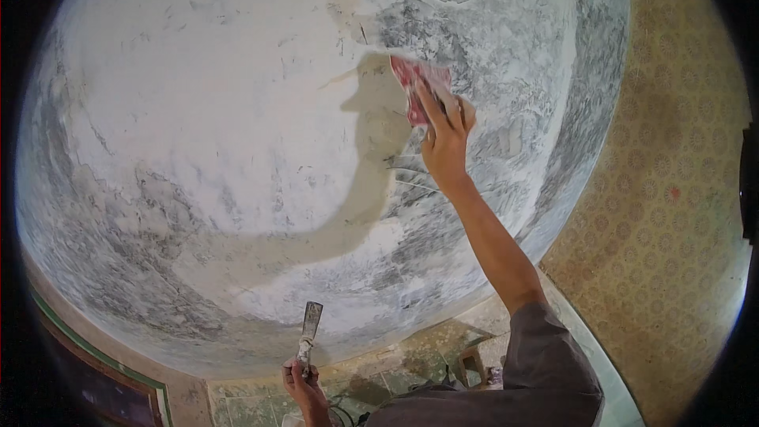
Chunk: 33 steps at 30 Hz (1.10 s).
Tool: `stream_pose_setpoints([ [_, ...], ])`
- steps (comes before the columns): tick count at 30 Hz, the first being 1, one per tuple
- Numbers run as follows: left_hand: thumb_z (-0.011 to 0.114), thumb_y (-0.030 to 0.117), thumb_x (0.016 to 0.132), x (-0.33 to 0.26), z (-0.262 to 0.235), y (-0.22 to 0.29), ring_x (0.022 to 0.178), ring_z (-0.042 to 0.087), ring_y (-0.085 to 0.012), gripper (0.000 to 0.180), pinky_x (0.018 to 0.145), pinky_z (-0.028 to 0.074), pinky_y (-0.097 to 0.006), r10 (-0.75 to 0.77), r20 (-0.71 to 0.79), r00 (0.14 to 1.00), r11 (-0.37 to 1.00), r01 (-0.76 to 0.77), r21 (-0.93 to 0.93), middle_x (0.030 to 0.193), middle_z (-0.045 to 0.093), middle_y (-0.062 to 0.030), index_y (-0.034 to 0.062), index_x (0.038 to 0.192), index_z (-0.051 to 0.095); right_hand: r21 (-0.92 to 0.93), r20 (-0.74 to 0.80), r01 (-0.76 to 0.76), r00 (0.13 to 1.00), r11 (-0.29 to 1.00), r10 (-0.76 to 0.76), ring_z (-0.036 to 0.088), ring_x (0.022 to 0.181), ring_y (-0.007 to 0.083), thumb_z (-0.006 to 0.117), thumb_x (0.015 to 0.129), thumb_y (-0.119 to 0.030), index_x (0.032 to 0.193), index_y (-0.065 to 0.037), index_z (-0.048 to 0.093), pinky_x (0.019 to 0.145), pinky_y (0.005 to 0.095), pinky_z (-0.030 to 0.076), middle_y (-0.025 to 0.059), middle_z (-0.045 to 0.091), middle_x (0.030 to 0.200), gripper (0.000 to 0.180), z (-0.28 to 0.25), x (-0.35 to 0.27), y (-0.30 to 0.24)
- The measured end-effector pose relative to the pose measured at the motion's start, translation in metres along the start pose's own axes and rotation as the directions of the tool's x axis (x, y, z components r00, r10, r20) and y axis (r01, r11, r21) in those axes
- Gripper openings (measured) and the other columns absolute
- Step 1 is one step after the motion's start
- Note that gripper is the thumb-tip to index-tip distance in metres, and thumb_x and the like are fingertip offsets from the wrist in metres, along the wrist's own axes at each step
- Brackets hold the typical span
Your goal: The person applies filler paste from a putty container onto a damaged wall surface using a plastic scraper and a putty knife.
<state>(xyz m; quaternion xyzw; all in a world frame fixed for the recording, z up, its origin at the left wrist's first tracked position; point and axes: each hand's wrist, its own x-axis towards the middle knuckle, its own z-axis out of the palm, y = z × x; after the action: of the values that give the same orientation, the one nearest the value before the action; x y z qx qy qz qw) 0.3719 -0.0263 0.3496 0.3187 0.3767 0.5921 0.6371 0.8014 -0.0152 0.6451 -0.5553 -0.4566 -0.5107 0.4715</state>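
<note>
My right hand (446, 138) is raised with its arm stretched out, fingers pressing a flat red piece (412, 73) against the wall (205, 111). White smears cover part of the red piece; whether it is a spreader or a sheet of sandpaper I cannot tell. The wall is coated in white plaster, with grey, scuffed patches around the hand. Low down, my left hand (304, 386) is closed around the handle of a putty knife (310, 324), its blade pointing up and apart from the wall's worked area. Whitish residue clings to the knife near the handle.
To the right stands a yellowish patterned wall (672, 182). A dark panel with a green-edged frame (164, 403) is at the lower left. Down by the stained greenish tiles (269, 405) lie a hollow block (472, 367) and some dark cables (341, 415).
</note>
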Motion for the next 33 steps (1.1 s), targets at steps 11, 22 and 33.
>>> stream_pose_setpoints([
  [11,0.058,0.019,0.099,0.001,0.002,0.006,0.063,0.051,-0.0120,0.014,0.056,0.045,-0.027,0.005,0.012,1.000,1.000,-0.006,0.016,0.080,0.054,-0.0032,0.0069,0.093,0.054,-0.049,0.222,0.085,0.972,0.995,-0.072,0.041,0.114,0.0307,0.057,0.075,0.011,0.138,-0.022,0.058,0.100,0.0454,0.032,-0.0018,0.051,0.135,0.072,0.000,-0.040,-0.026],
  [22,0.059,0.019,0.099,0.000,0.010,0.012,0.063,0.051,-0.0116,0.015,0.056,0.045,-0.027,0.001,0.014,1.000,0.999,-0.001,0.038,0.079,0.055,-0.0029,0.0071,0.093,0.053,-0.236,0.014,0.217,0.975,0.947,-0.220,0.041,0.117,0.0289,0.060,0.076,0.008,0.136,-0.024,0.060,0.096,0.0420,0.035,-0.0001,0.050,0.138,0.068,0.033,0.075,-0.014],
  [33,0.060,0.020,0.099,0.004,-0.005,0.003,0.060,0.046,-0.0110,0.015,0.054,0.041,-0.029,0.007,0.037,0.999,1.000,-0.006,-0.025,0.077,0.052,-0.0020,0.0074,0.094,0.053,-0.046,0.005,0.139,0.990,0.989,-0.139,0.039,0.118,0.0307,0.059,0.073,0.013,0.136,-0.021,0.060,0.104,0.0428,0.033,0.0030,0.044,0.143,0.072,0.013,0.033,0.009],
])
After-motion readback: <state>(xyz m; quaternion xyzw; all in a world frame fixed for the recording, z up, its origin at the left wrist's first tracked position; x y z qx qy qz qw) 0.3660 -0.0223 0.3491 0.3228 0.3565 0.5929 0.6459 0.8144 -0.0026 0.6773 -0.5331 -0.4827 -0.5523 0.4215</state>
